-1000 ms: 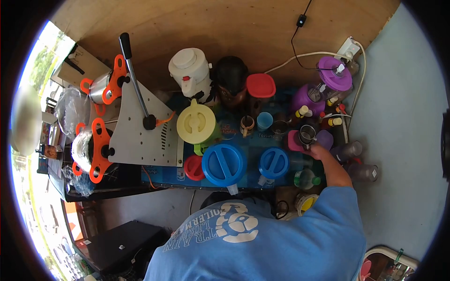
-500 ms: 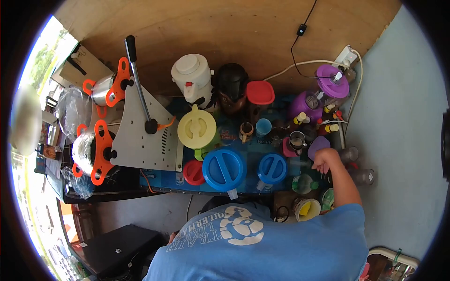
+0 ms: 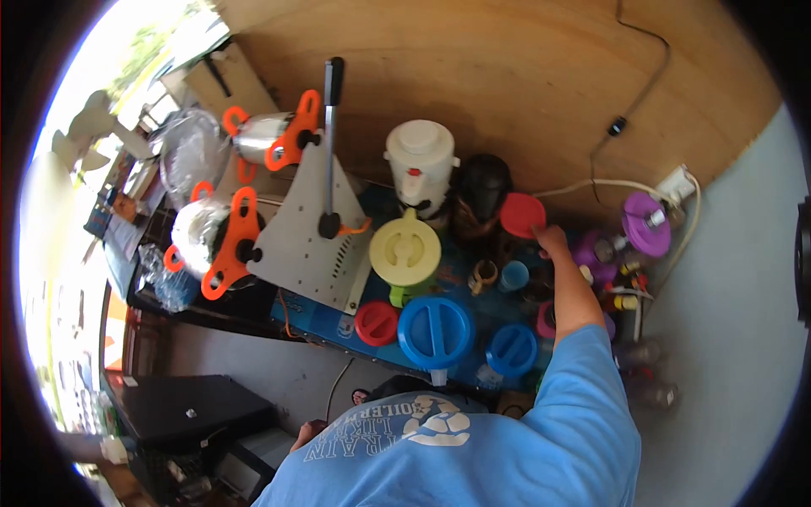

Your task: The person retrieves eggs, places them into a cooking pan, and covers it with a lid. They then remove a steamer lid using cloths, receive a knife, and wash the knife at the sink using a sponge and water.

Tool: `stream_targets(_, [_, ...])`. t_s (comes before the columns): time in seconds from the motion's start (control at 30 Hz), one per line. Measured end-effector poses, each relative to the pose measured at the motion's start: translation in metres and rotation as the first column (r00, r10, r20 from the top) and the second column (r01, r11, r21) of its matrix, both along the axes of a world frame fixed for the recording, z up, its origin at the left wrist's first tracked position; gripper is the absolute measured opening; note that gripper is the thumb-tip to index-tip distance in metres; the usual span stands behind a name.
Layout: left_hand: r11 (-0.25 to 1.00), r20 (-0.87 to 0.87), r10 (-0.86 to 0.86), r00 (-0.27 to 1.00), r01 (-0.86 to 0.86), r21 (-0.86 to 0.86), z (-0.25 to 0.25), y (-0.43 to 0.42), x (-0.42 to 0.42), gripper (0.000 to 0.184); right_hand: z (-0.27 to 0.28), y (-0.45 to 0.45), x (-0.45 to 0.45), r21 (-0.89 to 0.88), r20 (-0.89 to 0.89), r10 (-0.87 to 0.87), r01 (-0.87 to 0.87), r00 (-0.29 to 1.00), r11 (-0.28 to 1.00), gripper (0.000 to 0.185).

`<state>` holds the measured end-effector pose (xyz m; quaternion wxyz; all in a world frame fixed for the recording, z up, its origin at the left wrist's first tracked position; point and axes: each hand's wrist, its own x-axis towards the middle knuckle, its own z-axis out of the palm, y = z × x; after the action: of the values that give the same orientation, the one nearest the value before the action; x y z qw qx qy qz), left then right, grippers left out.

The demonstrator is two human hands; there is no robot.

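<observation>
My right hand (image 3: 552, 245) reaches across the table to the near right edge of a red lid (image 3: 522, 215) on a container. Its fingers look closed at that edge; the fingertips are partly hidden. Left of the lid stands a dark flask (image 3: 483, 188). Below the lid are a blue cup (image 3: 514, 275) and a small brown cup (image 3: 483, 276). My left hand (image 3: 307, 434) shows only in part, low beside my blue shirt, and its fingers cannot be made out.
Blue-lidded jugs (image 3: 436, 333) and a yellow-lidded jug (image 3: 405, 252) stand along the table. A white thermos (image 3: 420, 160) is behind them. Left is a metal press (image 3: 312, 241) with a lever. A purple blender (image 3: 646, 225) and several bottles crowd the right.
My right hand has moved from the purple lid at the right, up and left to the red lid. The camera view has turned and shifted, so everything sits differently in frame.
</observation>
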<state>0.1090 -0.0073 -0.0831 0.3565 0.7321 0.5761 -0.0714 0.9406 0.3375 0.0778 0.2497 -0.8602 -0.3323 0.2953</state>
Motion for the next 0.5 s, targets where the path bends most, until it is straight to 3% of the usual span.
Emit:
stream_targets(0.03, [0.998, -0.009, -0.065, 0.998, 0.065, -0.02, -0.005, -0.01, -0.007, 0.024, -0.016, 0.006, 0.003, 0.043, -0.046, -0.071, 0.073, 0.996, 0.996, 0.057])
stream_targets(0.17, [0.993, -0.04, 0.074, 0.996, -0.077, -0.084, 0.011, -0.048, -0.006, 0.026, -0.093, 0.03, 0.056, 0.005, 0.332, 0.091, -0.099, 0.939, 0.995, 0.07])
stream_targets(0.27, [0.96, -0.075, 0.181, 0.981, -0.192, -0.203, 0.024, -0.079, 0.001, 0.029, -0.089, 0.034, 0.066, -0.023, 0.373, 0.111, -0.111, 0.921, 0.994, 0.082])
stream_targets(0.37, [0.911, -0.103, 0.271, 0.957, -0.289, -0.294, 0.033, -0.101, 0.013, 0.032, -0.107, 0.038, 0.074, 0.002, -0.086, -0.045, 0.045, 0.995, 0.999, 0.085])
stream_targets(0.5, [0.861, -0.122, 0.351, 0.928, -0.371, -0.348, 0.035, -0.101, 0.034, 0.036, -0.135, 0.048, 0.093, -0.044, -0.238, -0.197, 0.192, 0.951, 0.98, 0.084])
